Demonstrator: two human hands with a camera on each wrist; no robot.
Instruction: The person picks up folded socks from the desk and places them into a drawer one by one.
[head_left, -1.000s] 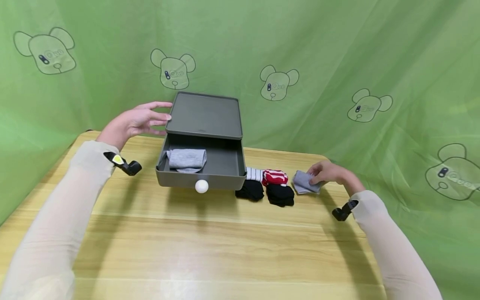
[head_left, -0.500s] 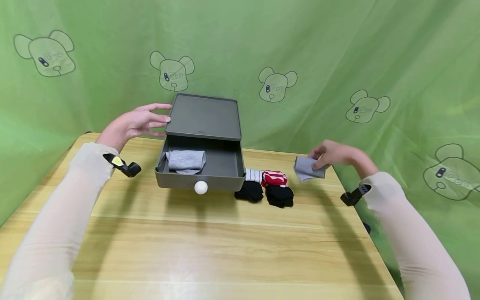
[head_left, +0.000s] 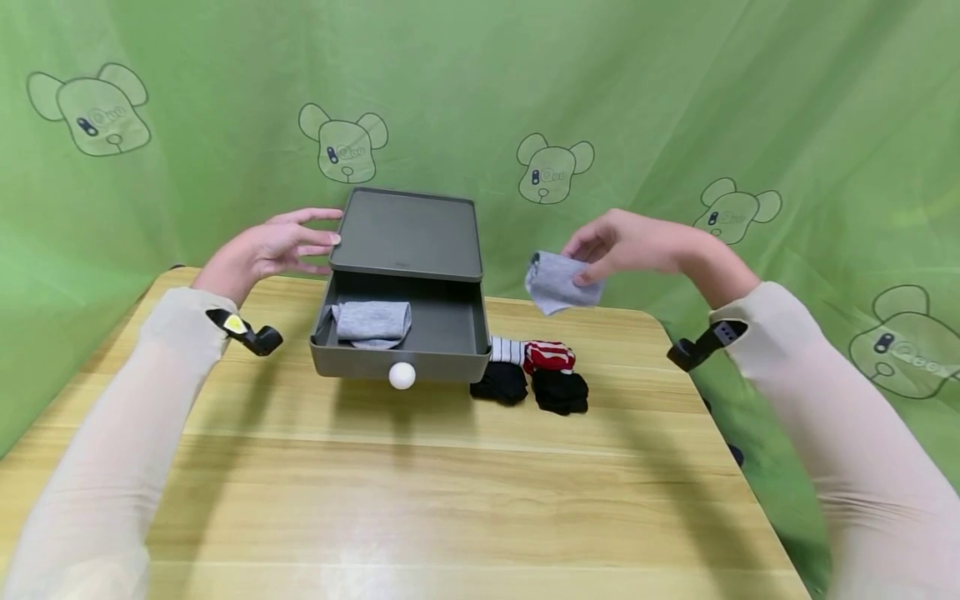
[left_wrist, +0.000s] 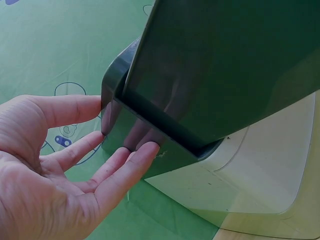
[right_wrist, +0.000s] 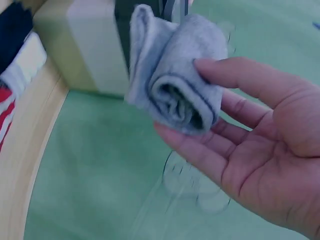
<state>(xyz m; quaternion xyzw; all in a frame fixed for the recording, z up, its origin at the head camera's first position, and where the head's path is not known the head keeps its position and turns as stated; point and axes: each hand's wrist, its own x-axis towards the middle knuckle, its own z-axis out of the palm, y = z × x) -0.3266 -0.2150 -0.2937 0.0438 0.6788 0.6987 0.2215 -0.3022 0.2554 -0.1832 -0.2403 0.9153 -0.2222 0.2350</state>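
Note:
A dark grey storage box (head_left: 408, 233) stands at the back of the table with its drawer (head_left: 450, 364) pulled out. One folded grey sock (head_left: 372, 321) lies in the drawer's left part. My left hand (head_left: 270, 246) rests its extended fingertips against the box's left side; in the left wrist view the fingers (left_wrist: 127, 172) touch the wall near its corner. Right of the box, above the table, my right hand (head_left: 630, 242) pinches a rolled light grey sock (head_left: 558, 282) between thumb and fingers. The right wrist view shows the spiral end of this rolled sock (right_wrist: 182, 95).
Beside the drawer's right side lie a white striped bundle (head_left: 508, 350), a red and white bundle (head_left: 550, 356) and two black bundles (head_left: 561, 390). A white round knob (head_left: 402, 375) sticks out of the drawer front. A green curtain (head_left: 450, 83) hangs behind the wooden table (head_left: 450, 500).
My right hand has lifted the rolled grey sock off the table at the right and carried it up and leftward. The left hand stays at the box.

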